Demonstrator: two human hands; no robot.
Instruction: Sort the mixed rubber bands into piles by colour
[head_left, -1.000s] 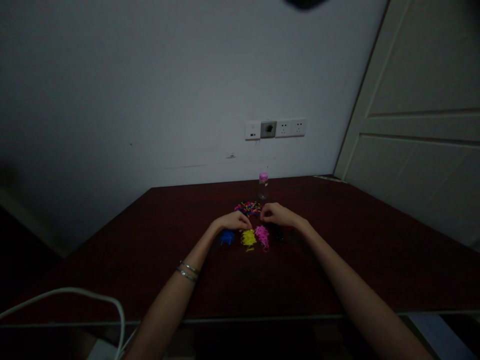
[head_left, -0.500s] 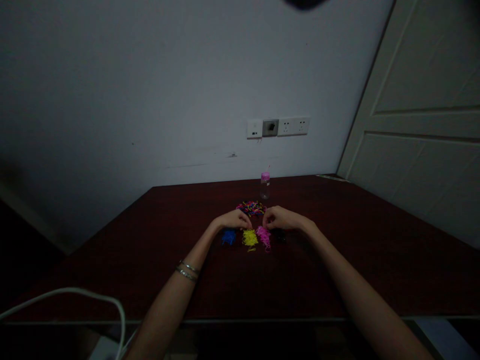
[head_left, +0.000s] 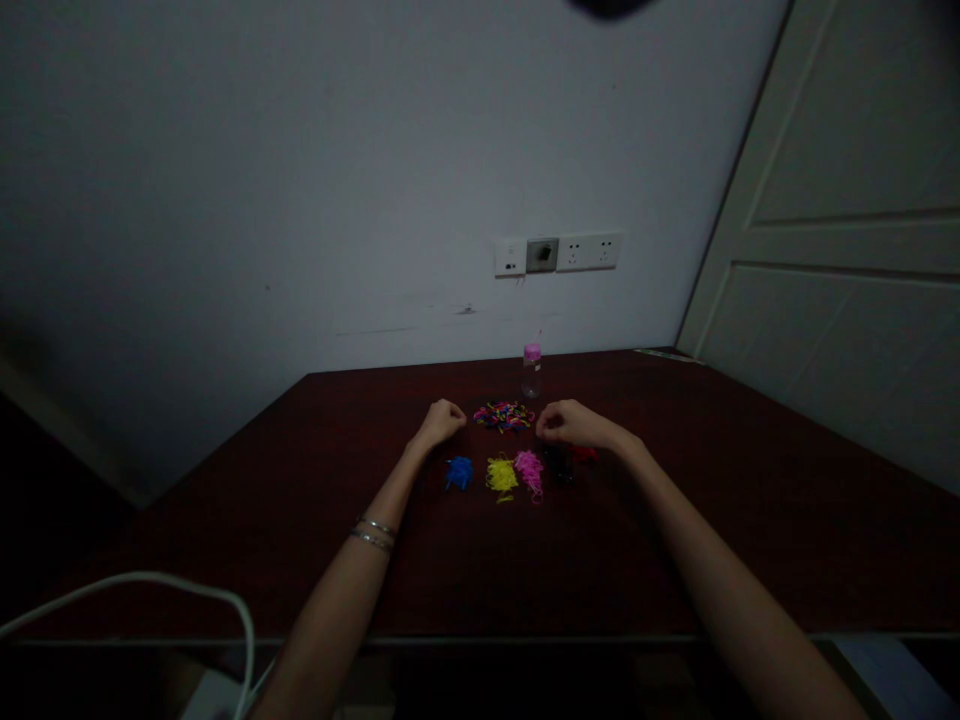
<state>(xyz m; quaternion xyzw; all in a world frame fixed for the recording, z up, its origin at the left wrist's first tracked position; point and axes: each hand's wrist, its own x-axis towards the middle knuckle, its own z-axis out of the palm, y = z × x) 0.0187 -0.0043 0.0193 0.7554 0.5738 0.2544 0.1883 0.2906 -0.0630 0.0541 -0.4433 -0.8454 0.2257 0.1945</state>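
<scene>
A mixed heap of small coloured rubber bands (head_left: 504, 416) lies on the dark red table. My left hand (head_left: 442, 421) is at the heap's left side, apart from it, with its fingers closed in a pinch. On the right, my right hand (head_left: 568, 423) is pinched near the heap's edge; whatever either hand holds is too small to make out. Nearer to me lie sorted piles: blue bands (head_left: 459, 473), yellow bands (head_left: 502, 474), pink bands (head_left: 529, 472) and black bands (head_left: 559, 465). Red bands (head_left: 585, 455) show partly beneath my right wrist.
Behind the heap stands a clear bottle with a pink lid (head_left: 532, 370). Wall sockets (head_left: 589, 252) sit above the table (head_left: 480, 580). A white cable (head_left: 180, 588) loops over the front left edge, and a white panelled door (head_left: 847, 240) is at the right.
My left hand has moved from above the yellow pile to the left of the mixed heap. My right hand has shifted slightly up and right, uncovering the black and red bands.
</scene>
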